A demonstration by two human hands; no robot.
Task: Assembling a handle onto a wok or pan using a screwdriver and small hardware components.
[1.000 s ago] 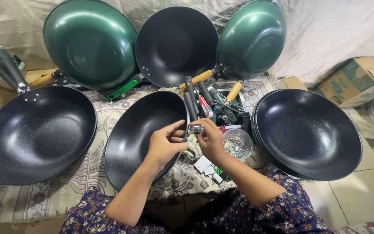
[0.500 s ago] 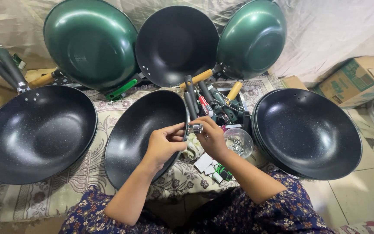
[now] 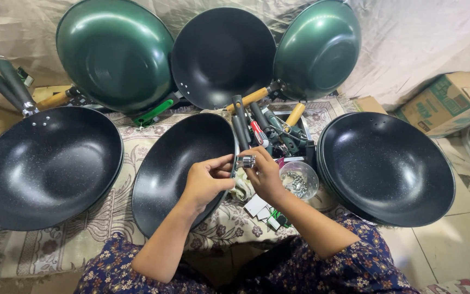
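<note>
Black wok (image 3: 183,169) rim handle fitting (image 3: 245,161) pinched by both hands' grip, left hand (image 3: 206,182), right hand (image 3: 265,175), green-printed cardboard box (image 3: 448,102) far right

Green-and-brown cardboard box (image 3: 451,102) on the floor, far right

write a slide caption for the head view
Left hand and right hand meet on a small metal fitting at the rim of a black wok, among more woks.
</note>
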